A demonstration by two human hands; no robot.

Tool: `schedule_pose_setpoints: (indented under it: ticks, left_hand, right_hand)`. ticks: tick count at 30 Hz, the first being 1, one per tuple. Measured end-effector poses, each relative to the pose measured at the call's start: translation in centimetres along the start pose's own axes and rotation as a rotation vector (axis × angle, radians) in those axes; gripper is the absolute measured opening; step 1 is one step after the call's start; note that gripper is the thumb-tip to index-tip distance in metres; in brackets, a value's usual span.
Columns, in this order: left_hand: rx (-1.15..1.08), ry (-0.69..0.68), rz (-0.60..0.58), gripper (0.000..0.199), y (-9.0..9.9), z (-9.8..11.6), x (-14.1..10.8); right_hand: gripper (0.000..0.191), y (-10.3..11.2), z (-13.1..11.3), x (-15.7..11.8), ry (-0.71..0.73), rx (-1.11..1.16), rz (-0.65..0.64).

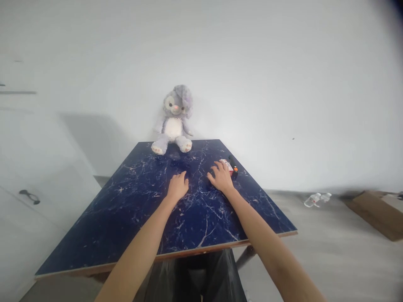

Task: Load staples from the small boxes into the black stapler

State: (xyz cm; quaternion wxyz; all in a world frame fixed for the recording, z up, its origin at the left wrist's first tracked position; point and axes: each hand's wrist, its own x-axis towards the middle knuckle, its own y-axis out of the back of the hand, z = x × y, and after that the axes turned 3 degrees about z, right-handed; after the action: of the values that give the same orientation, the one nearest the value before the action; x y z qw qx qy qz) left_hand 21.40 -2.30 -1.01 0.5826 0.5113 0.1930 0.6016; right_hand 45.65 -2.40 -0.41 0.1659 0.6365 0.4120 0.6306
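Note:
My left hand (pixel 178 186) rests on the dark blue marbled tabletop (pixel 138 209), its fingers slightly bent and the thumb a little apart. Nothing shows in it. To its right, my right hand (pixel 222 178) has its fingers spread over the table. A small red and white box (pixel 229 167) lies right beside its fingers, partly hidden by them; whether they touch it I cannot tell. Just past the box is a dark slim object with an orange part (pixel 235 168), too small to name. A grey and white plush toy (pixel 174 121) sits upright at the far edge, beyond both hands.
A pale wall (pixel 252 75) stands right behind the table. On the floor to the right lie clear plastic bottles (pixel 312 200) and a brown cardboard box (pixel 379 212). A white surface with a dark handle (pixel 29 196) is at the left.

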Motion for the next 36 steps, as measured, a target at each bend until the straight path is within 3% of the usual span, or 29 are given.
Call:
schedule_pose_setpoints:
  ticks: [3,8,15,22,26,29,32,36]
  left_hand:
    - [-0.011,0.011,0.005,0.053,-0.2,-1.1,0.6]
    - [-0.041,-0.026,0.005,0.046,-1.1,-0.6,0.3]
    - [-0.126,-0.019,0.088,0.031,0.6,-0.4,0.5]
    - [-0.207,-0.067,0.141,0.025,1.4,0.1,0.5]
    - [-0.254,-0.049,0.183,0.026,1.7,-0.5,0.7]
    - [-0.258,0.013,0.229,0.028,1.6,-1.3,0.6]
    - [-0.254,0.017,0.227,0.027,1.3,-1.7,0.3]
    - [-0.253,-0.007,0.211,0.029,1.1,-1.4,0.0]
  right_hand:
    - [0.034,-0.4,0.2,0.0,0.043,0.012,-0.028]
    - [0.033,-0.6,0.3,0.0,0.088,0.018,-0.002]
    - [0.029,-0.8,0.3,0.4,-0.010,0.071,-0.009]
    - [0.027,-0.9,-0.3,1.0,-0.080,-0.012,0.207]
    - [0.029,-0.6,0.4,1.0,-0.269,-0.001,0.354]
    - [0.043,-0.5,2.2,1.1,-0.550,0.054,0.424]
    - [0.060,-0.6,4.6,1.3,-0.934,0.144,0.290]
    - [0.054,-0.6,6.8,1.1,-0.995,0.243,0.150]
